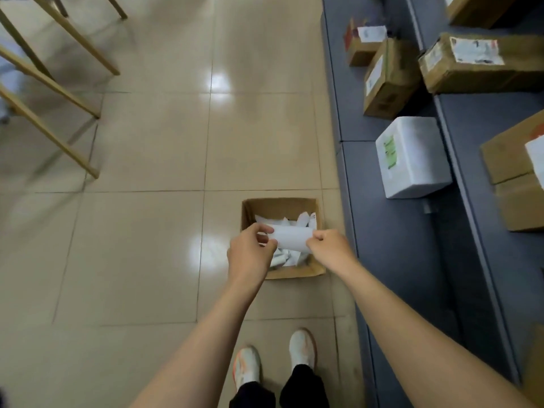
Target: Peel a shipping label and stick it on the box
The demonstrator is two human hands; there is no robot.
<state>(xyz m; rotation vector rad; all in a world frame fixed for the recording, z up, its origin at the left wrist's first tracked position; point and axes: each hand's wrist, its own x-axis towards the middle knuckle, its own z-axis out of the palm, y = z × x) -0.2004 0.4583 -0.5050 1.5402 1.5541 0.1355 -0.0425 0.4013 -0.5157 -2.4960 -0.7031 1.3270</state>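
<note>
While the left hand (250,254) pinches one end of a curled white paper label (291,238), the right hand (328,248) grips the other end, fingers closed, above an open brown cardboard box (250,212) of white scraps on the floor.

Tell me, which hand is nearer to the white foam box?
Right. The right hand pinches the right end of the label, on the side toward the shelf with the foam box. The left hand holds the label's left end, farther from it.
</note>
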